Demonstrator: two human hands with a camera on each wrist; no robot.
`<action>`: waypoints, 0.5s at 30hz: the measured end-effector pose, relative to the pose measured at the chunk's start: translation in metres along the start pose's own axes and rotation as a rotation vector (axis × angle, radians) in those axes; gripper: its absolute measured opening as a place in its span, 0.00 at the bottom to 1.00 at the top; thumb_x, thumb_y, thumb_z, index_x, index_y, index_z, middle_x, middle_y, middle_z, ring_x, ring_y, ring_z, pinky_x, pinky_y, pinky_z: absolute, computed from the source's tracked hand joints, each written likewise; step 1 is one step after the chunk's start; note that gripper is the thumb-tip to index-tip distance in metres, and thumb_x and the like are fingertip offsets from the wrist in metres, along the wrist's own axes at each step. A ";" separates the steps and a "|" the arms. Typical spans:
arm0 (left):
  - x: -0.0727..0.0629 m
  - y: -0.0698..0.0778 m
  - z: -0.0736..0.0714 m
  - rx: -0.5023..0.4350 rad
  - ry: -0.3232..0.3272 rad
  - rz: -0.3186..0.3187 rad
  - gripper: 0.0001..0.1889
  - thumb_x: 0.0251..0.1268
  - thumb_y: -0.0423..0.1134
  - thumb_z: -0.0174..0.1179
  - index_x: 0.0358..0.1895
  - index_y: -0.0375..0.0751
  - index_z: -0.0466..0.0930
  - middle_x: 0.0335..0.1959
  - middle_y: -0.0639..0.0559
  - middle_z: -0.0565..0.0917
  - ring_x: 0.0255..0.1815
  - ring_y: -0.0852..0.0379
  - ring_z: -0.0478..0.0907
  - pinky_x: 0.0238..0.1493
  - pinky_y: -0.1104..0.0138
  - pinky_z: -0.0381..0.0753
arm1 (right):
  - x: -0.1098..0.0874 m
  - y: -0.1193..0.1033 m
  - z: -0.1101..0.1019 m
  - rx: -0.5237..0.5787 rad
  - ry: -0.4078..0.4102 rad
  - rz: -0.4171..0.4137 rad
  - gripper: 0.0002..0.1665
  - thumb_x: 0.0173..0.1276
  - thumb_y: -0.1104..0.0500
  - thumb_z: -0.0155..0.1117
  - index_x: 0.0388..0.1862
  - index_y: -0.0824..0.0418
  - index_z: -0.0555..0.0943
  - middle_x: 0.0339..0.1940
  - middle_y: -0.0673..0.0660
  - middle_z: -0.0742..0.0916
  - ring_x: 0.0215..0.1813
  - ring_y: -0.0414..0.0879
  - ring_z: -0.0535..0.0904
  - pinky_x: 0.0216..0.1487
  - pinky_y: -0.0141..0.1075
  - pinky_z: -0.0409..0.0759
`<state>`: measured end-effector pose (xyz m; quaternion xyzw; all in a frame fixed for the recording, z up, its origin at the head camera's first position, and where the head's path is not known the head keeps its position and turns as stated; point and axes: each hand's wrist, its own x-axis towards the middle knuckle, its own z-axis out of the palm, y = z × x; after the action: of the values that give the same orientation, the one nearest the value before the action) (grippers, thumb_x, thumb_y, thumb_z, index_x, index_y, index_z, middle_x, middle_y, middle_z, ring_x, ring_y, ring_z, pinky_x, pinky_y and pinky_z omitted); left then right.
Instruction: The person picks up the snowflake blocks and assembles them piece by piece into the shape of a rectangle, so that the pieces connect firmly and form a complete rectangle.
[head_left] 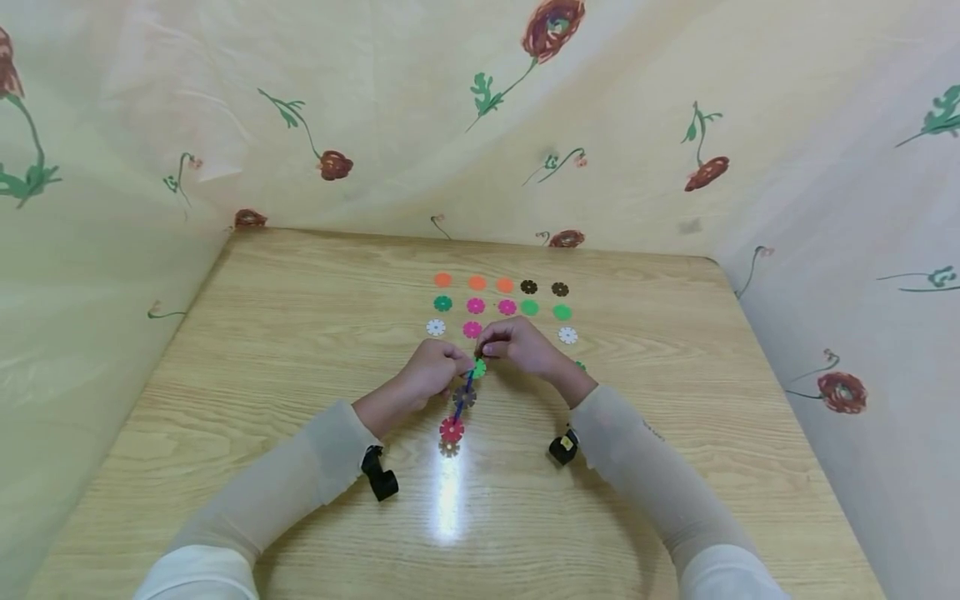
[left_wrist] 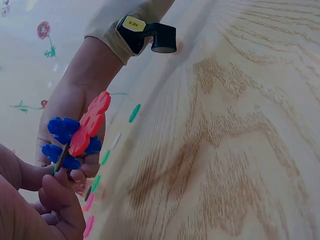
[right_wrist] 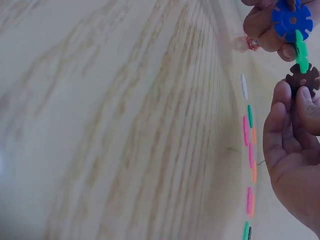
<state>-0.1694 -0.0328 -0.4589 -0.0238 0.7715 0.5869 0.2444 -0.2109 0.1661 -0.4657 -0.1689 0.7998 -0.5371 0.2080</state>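
Both hands meet over the middle of the table, joined by a chain of notched plastic discs. My right hand [head_left: 525,346] pinches a brown disc [right_wrist: 303,80] between thumb and fingers. A green disc [right_wrist: 301,52] slots into that brown one and stands edge-on below a blue disc [right_wrist: 292,20]. My left hand [head_left: 431,371] grips the chain by the blue disc. Red discs [left_wrist: 90,125] and more blue discs [left_wrist: 63,129] stick out from the chain in the left wrist view. Toward me in the head view, the chain runs down to a red disc [head_left: 452,429].
Loose discs lie in rows beyond the hands: orange [head_left: 477,283], dark brown [head_left: 528,287], pink [head_left: 476,306], green [head_left: 562,312] and white [head_left: 567,335]. Flowered cloth [head_left: 420,125] hangs behind the wooden table [head_left: 300,292]. Each wrist carries a black camera [head_left: 564,447].
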 end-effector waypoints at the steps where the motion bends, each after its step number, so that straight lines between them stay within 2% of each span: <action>1: 0.000 0.000 0.000 0.002 0.004 -0.002 0.08 0.72 0.35 0.61 0.38 0.34 0.85 0.38 0.46 0.81 0.23 0.56 0.70 0.22 0.69 0.73 | 0.000 0.000 0.000 0.002 -0.005 -0.002 0.09 0.71 0.76 0.57 0.43 0.74 0.84 0.39 0.61 0.88 0.43 0.49 0.85 0.50 0.43 0.86; 6: -0.001 -0.002 0.002 0.011 0.038 -0.016 0.07 0.71 0.34 0.61 0.38 0.34 0.86 0.38 0.46 0.82 0.26 0.56 0.71 0.24 0.69 0.73 | 0.002 0.003 0.002 -0.012 -0.013 -0.010 0.09 0.71 0.76 0.58 0.42 0.73 0.85 0.38 0.61 0.89 0.41 0.49 0.86 0.49 0.42 0.86; 15: 0.003 -0.007 0.006 -0.007 0.108 -0.002 0.06 0.67 0.29 0.60 0.35 0.32 0.86 0.37 0.46 0.84 0.26 0.56 0.71 0.25 0.70 0.71 | 0.004 0.002 0.009 -0.036 0.034 -0.006 0.10 0.69 0.77 0.59 0.42 0.74 0.86 0.38 0.62 0.89 0.42 0.50 0.87 0.47 0.39 0.87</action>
<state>-0.1682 -0.0287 -0.4674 -0.0573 0.7814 0.5874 0.2029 -0.2095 0.1576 -0.4714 -0.1655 0.8123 -0.5261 0.1896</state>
